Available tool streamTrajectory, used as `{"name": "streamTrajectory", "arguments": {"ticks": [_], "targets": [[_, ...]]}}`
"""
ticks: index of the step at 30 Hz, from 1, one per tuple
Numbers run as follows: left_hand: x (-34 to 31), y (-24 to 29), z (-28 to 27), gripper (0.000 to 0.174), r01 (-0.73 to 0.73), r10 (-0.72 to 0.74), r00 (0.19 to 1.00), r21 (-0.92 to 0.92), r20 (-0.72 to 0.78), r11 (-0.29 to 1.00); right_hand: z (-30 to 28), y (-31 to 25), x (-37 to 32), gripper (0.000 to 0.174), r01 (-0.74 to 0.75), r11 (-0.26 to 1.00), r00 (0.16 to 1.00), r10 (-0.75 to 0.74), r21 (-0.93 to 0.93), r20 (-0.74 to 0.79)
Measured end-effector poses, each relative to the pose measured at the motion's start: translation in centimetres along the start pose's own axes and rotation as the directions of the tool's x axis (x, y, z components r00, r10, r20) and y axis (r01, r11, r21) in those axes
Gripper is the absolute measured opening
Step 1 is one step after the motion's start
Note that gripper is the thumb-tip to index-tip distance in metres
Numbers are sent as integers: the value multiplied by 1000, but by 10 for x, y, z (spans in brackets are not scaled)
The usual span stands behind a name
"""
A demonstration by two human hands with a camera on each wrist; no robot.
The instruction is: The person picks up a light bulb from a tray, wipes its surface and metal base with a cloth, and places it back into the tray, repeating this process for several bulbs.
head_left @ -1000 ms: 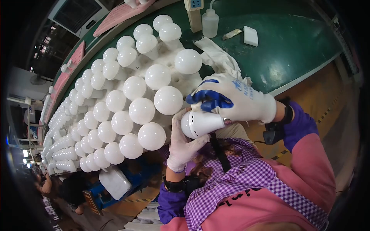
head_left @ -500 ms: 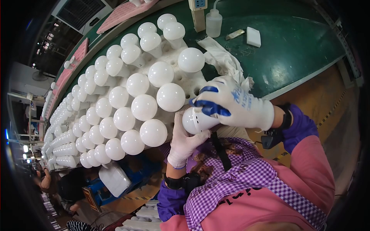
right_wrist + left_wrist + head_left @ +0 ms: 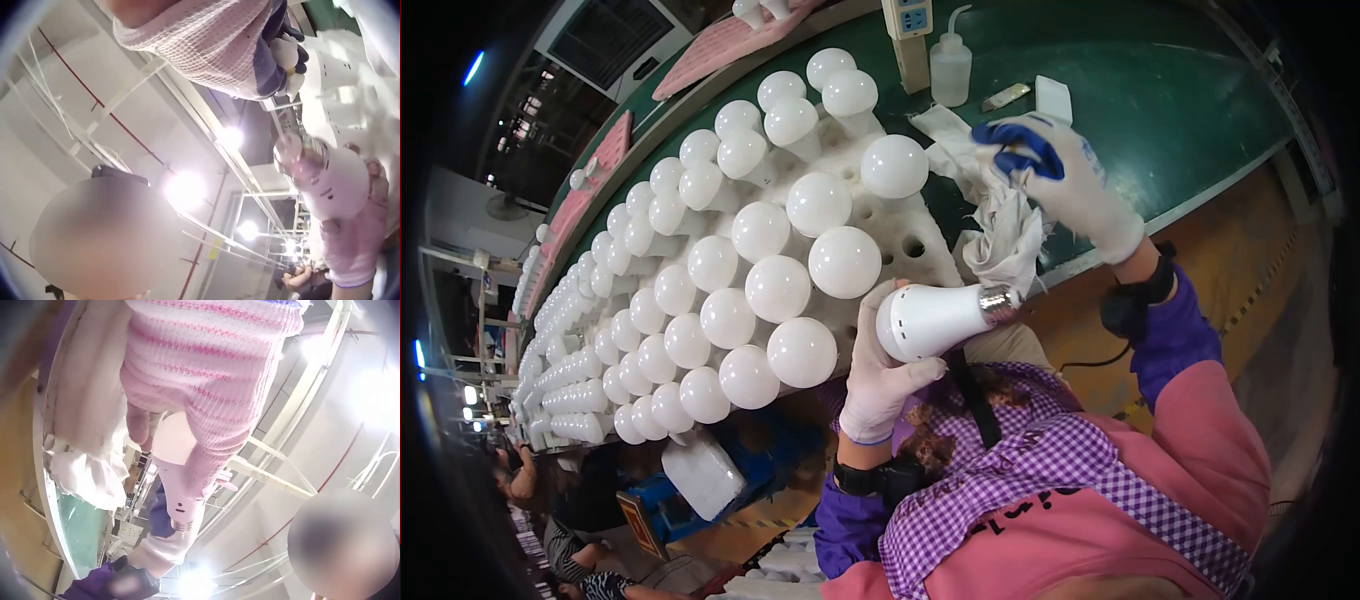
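Note:
In a white glove, the left hand grips a white bulb around its round end, thumb below. The bulb lies sideways, its metal screw base pointing right. From the left wrist the same glove covers the round end of the bulb. Up and to the right, clear of the bulb, is the right hand in a white glove with blue fingers, beside a crumpled white cloth. The right wrist view shows its curled fingers around a small white thing, not clearly identifiable.
Rows of white bulbs stand in a pale holed tray on the left. On the green table are a squeeze bottle, a small white block and a socket post. People are at far lower left.
The right hand has left the bulb and moved up and right, beside the cloth, uncovering the bulb's screw base. The left hand still grips the bulb in about the same place.

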State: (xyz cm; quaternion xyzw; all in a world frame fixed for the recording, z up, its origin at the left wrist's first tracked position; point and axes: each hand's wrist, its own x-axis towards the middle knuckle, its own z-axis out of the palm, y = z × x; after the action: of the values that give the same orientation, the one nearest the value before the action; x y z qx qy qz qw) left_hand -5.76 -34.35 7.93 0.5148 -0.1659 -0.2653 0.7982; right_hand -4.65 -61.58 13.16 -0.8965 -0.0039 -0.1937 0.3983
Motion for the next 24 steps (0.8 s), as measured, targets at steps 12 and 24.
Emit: {"name": "streamTrajectory", "arguments": {"ticks": [12,24], "targets": [[16,-10,12,64,351,-319,925,-788,207,507,7,168,-18,36,-59,718,974,-110,-693,-197],[27,-10,21,62,328,-400,905,-835,144,442,8,38,-62,84,152,907,986,-113,-392,121]]}}
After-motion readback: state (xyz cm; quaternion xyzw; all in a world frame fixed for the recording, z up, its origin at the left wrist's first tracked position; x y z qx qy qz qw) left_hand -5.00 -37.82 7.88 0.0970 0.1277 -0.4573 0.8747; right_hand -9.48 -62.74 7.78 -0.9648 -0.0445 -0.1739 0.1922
